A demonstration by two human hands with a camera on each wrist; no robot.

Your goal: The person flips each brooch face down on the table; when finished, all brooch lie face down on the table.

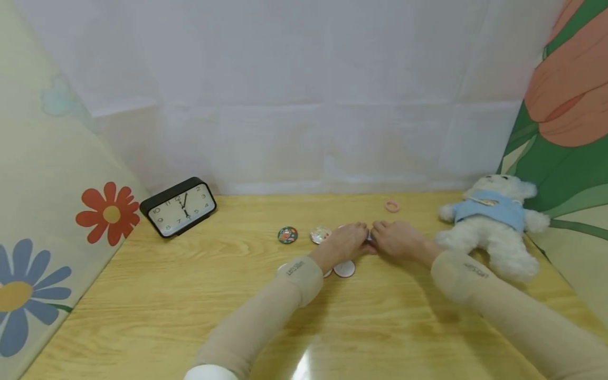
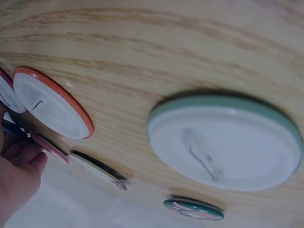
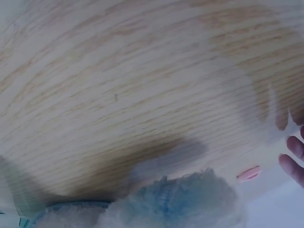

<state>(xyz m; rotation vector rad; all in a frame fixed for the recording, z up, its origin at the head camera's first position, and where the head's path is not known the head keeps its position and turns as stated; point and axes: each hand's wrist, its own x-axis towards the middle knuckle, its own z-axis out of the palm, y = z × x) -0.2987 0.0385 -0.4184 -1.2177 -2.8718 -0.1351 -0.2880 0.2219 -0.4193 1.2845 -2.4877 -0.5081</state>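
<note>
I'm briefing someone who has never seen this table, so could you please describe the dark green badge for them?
On the wooden table, find the black-framed clock at the left. Go right from it towards the person's left hand, and just before a pale patterned badge lies the dark green badge. Its dark face sets it apart from its paler neighbours.

Left hand (image 2: 20, 173) at the edge of my feed

I see its fingers beside a dark blue thing (image 2: 13, 127) and a pink badge (image 2: 50, 148); I can't tell whether they grip either. Above them, an orange badge (image 2: 59, 110) lies pin-side up on the table (image 2: 142, 52), a cut-off badge (image 2: 9, 96) just beside it. A green badge (image 2: 247, 147), also pin-side up, looms at my right. Lower down I get a pale badge (image 2: 97, 171) and a patterned badge (image 2: 194, 210).
</note>
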